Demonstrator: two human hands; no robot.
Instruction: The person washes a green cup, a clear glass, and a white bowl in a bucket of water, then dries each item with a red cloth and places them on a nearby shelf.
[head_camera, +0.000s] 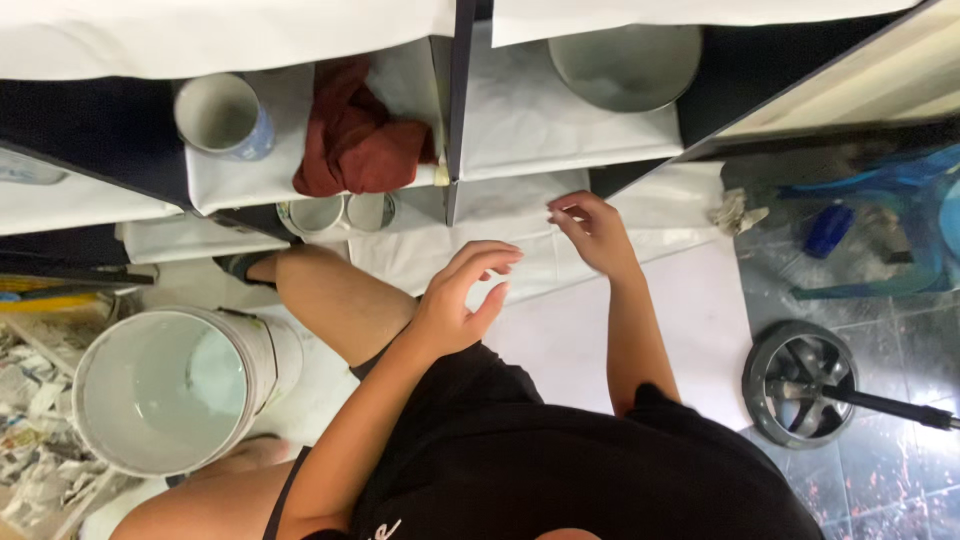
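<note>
both hands empty, fingers spread: left hand (460, 300) hovers above the knee, right hand (590, 230) touches white paper (520, 215) near the shelf (455, 120).

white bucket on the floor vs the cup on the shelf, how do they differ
The bucket is far larger than the cup. The bucket stands on the floor by the person's knee; the cup sits on a paper-lined shelf beside a red cloth. The cup has a bluish outside; the bucket is white. Both are open-topped and look empty.

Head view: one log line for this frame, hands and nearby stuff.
left hand open, holding nothing, above knee | right hand fingers on white paper of shelf | red cloth on shelf | white bucket at left
</note>
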